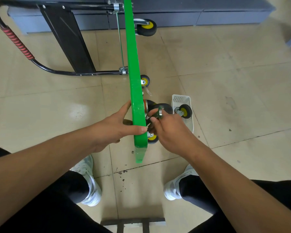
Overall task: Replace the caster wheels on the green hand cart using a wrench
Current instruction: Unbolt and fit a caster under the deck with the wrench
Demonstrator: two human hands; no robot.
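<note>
The green hand cart [135, 81] is standing on its side on the tiled floor [225, 73], so its flat deck is showing only as a narrow bright green edge that is running away from the person. Its black handle [40, 68], with a red ribbed grip, is lying folded out to the left.

Casters with black tyres and yellow hubs are sticking out on the right face of the deck: a far one [146, 27], a middle one [145, 81] and a near one [152, 139].

The left hand [114, 126] is holding the near end of the deck, with the thumb lying across the green edge and the index finger stretching along the left face.

The right hand [170, 132] is just beside the right face, its fingers curling tightly around a small wrench [160, 113], next to a dark caster [165, 106] at the deck. The wrench head is partly hidden.

A white basket [181, 99] is lying near on the floor, with a loose caster [185, 111] in it.
</note>
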